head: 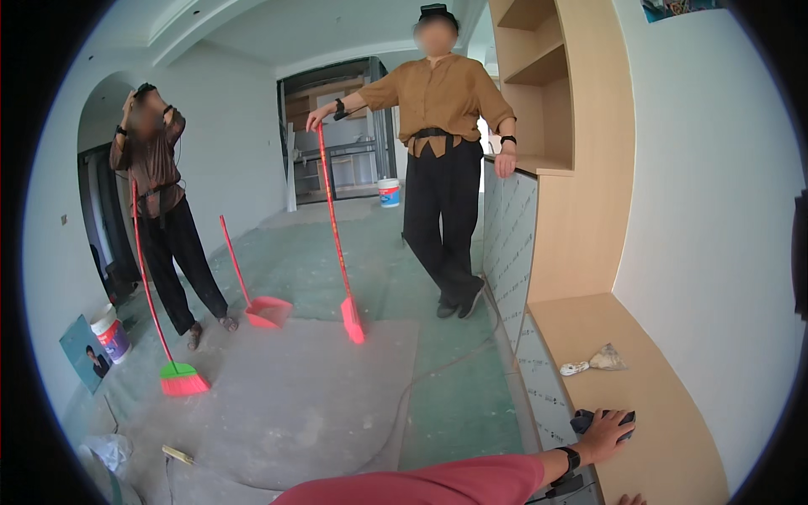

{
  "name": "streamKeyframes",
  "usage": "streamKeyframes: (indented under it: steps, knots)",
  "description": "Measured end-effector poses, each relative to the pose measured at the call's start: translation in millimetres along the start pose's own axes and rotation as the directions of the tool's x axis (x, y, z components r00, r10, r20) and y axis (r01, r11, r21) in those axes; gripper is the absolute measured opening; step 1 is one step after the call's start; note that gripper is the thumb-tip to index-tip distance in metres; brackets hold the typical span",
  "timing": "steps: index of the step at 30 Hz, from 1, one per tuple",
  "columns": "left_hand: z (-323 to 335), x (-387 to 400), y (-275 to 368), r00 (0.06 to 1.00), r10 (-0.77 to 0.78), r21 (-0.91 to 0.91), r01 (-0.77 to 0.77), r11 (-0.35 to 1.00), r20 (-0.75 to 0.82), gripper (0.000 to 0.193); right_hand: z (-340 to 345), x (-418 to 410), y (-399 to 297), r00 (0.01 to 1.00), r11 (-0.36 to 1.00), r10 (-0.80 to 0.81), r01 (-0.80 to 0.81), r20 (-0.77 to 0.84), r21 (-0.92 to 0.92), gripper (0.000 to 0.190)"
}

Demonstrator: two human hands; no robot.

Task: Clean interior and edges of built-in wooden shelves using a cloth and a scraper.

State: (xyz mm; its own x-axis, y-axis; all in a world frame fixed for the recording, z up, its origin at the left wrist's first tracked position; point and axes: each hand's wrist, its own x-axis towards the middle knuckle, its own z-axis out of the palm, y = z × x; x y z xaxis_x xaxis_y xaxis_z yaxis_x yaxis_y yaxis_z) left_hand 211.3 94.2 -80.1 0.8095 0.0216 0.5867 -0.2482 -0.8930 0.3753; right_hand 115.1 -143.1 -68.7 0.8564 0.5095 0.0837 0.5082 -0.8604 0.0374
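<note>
My left hand (606, 437) rests on a dark bundled cloth (584, 421) on the light wooden ledge (663, 435), with its fingers curled over the cloth. The sleeve of that arm is red, and a black band circles the wrist. Only the fingertips of my right hand (632, 500) show at the bottom edge, over the same ledge; the rest of it is hidden. Beyond the cloth lies a putty knife or scraper (594, 365) with a whitish handle and a dirty, wide blade, touched by neither hand.
One person (442, 101) leans on a red broom (332, 214) beside the cabinet (511, 208). Another person (151, 164) raises both hands to the head, near a green-and-red broom (183, 379). A red dustpan (268, 311), buckets (112, 334) and a cable (435, 367) are on the covered floor.
</note>
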Motion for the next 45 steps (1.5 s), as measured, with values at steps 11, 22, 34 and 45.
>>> streamKeyframes:
  steps: [11,22,34,45]
  knots:
    - [-4,-3,2,0.998,0.028,0.037,-0.026,0.999,-0.061,0.036,5,-4,5,0.996,0.998,-0.039,0.034,-0.082,-0.051,0.069]
    - [-5,-4,-1,1.000,-0.017,0.008,0.017,1.000,-0.002,0.038,5,-3,0,0.997,0.999,-0.032,0.033,-0.069,0.011,0.062]
    - [-6,-2,3,1.000,-0.009,0.037,0.009,0.999,0.010,0.037,2,-2,1,0.999,0.999,-0.004,0.006,-0.034,0.046,0.065]
    - [1,-8,7,0.994,0.068,0.032,-0.065,0.997,-0.090,0.038,-2,-7,1,1.000,1.000,0.022,-0.022,-0.012,0.004,0.057]
